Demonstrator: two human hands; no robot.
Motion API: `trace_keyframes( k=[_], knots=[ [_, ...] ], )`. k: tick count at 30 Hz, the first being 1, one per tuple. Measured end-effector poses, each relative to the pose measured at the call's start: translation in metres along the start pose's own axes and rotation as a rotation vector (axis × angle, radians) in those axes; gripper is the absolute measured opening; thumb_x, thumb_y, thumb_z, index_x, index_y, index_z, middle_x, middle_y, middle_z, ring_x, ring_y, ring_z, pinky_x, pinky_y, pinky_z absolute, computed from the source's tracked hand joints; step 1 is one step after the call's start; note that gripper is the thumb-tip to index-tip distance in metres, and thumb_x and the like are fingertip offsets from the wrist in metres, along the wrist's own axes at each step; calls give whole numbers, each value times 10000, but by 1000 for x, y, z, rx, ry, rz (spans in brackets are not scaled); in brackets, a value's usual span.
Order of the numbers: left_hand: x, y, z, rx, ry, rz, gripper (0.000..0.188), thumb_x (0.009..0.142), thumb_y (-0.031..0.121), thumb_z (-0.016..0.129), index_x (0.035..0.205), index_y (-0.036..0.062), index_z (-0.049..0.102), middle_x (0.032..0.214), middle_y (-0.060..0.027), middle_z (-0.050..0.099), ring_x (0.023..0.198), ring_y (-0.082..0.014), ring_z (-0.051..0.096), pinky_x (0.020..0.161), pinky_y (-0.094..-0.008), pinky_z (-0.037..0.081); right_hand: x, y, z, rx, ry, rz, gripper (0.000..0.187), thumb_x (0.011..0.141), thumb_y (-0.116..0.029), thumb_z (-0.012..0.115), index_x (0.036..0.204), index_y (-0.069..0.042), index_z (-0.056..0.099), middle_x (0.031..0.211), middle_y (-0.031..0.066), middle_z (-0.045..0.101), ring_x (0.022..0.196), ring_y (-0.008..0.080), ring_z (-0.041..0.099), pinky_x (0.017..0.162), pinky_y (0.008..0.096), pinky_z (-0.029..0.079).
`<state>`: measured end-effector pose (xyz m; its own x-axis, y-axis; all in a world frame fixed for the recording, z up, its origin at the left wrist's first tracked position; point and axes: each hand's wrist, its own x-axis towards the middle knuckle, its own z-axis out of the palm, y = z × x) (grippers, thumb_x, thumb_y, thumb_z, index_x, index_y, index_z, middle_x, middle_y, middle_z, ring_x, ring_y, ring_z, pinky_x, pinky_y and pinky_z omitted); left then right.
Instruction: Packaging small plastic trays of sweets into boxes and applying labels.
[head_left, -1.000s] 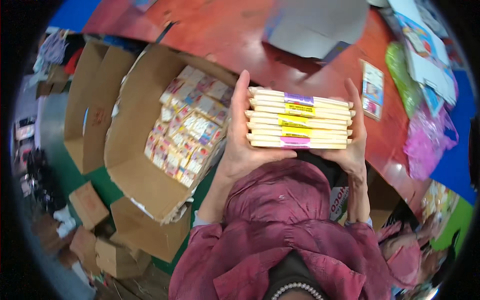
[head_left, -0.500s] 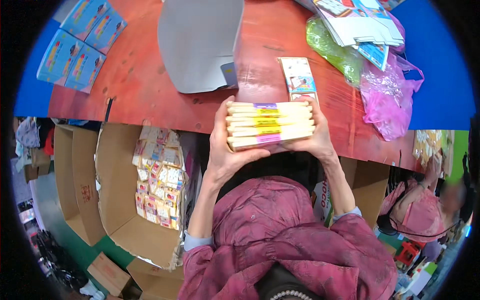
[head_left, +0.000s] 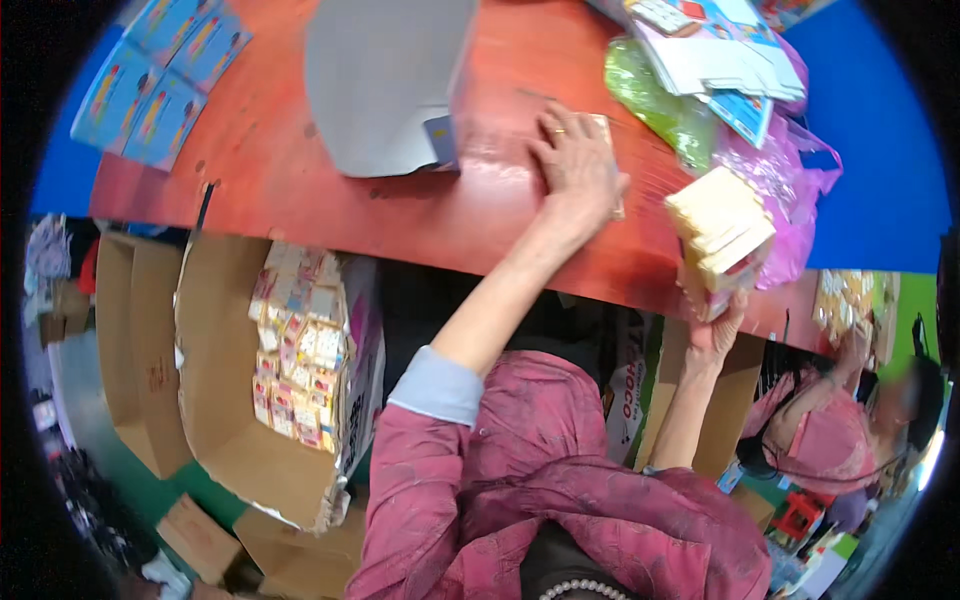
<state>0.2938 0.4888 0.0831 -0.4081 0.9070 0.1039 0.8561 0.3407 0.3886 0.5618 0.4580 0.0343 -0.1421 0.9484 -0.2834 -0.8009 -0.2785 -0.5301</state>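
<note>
On the red tabletop, my left hand [head_left: 578, 170] reaches across flat printed packets [head_left: 608, 150]. Its fingertips lie along their left side, the thumb along the right; most of the packets are hidden beneath the hand. To the right, at the table's front edge, my right hand [head_left: 715, 325] grips a stack of flat cream-coloured packets [head_left: 722, 230] from below. The stack is tilted, with its layered edges facing up. Part of the right hand is hidden behind the stack.
A grey curved sheet [head_left: 385, 90] stands left of my left hand. Blue boxes [head_left: 150, 85] sit at far left. Pink and green plastic bags [head_left: 790, 200] and printed cartons [head_left: 740, 65] lie at right. A cardboard box [head_left: 225, 400] of packets is below left; another person [head_left: 810, 420] sits at right.
My hands have parted. The right hand has carried the stack to the right and tilted it; the left hand has let go of the stack and moved onto the flat packets on the table.
</note>
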Motion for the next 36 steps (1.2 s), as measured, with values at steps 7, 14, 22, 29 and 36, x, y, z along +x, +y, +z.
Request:
trace_keyframes(
  k=[7,14,22,29,36],
  knots=[
    [-46,-31,-10,41,34,172,639,751,217,643,1286,-40,405,1322,-384,306,1138,-397,461,914,-454,427,19,2,-12,-66,-229,42,807,717,-185,749,1382,-67,307,1340,186,424,1197,367,439,902,499,458],
    [-155,-102,-79,-461,-24,221,696,571,19,625,1228,-66,411,1276,-351,334,1151,-492,412,938,-504,387,25,13,-1,-67,-238,159,850,687,-173,774,1385,-61,302,1379,171,377,1239,371,383,947,545,403],
    [-238,-313,-118,-612,14,-781,683,590,197,681,1195,-53,485,1056,-173,575,926,-239,597,753,-343,486,15,34,20,-108,-252,133,878,675,-165,776,1392,-42,284,1392,177,358,1251,400,357,976,558,368],
    [-216,-409,-13,-151,326,-671,715,686,317,752,1220,-66,469,1016,-193,588,912,-259,609,766,-349,500,-17,67,45,-209,-131,185,824,711,-174,740,1402,-129,292,1361,150,394,1212,352,416,948,529,417],
    [-199,-259,-100,-1054,464,-457,401,820,157,658,1135,-57,530,1057,-164,613,935,-245,617,856,-324,487,-41,104,104,-473,-301,260,727,669,-133,744,1296,-41,387,1214,93,523,1120,248,524,987,407,430]
  ],
)
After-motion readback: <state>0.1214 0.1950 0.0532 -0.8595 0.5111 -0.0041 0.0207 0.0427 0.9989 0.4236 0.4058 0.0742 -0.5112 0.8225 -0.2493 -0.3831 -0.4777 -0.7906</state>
